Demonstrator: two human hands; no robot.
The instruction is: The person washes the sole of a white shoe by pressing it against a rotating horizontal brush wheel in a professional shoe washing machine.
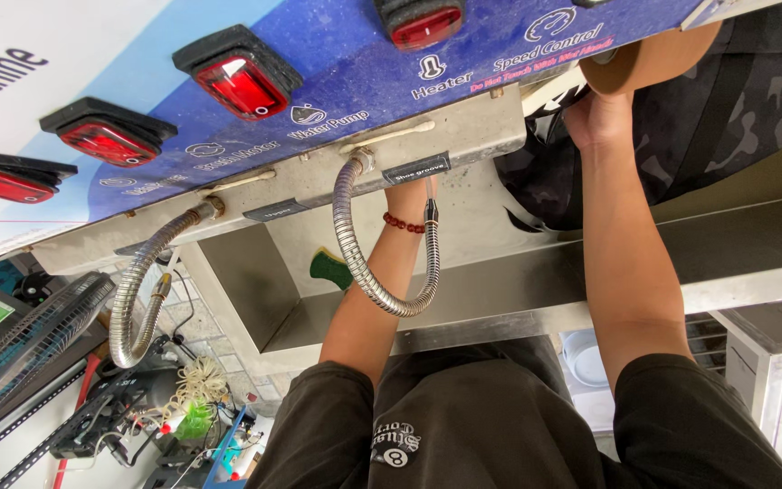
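Note:
My left forearm (382, 272), with a red bead bracelet (404, 223) at the wrist, reaches up behind a steel ledge (463, 136) of a machine, so the hand is hidden. My right hand (597, 119) is raised at the machine's right end, pressed against a brown round roll (649, 56). Its fingers curl out of sight behind the roll and the panel. Dark camouflage-patterned fabric (735, 109) hangs just beyond that hand. A bent flexible metal hose (364, 272) with a small nozzle (431, 214) loops in front of my left forearm.
The blue panel (346, 54) carries several red rocker switches (242, 86). A second flexible hose (133, 290) hangs at left over a steel trough (500, 308) holding a green sponge (329, 269). A fan grille (29, 344), cables and clutter lie lower left, with a white bowl (583, 358) lower right.

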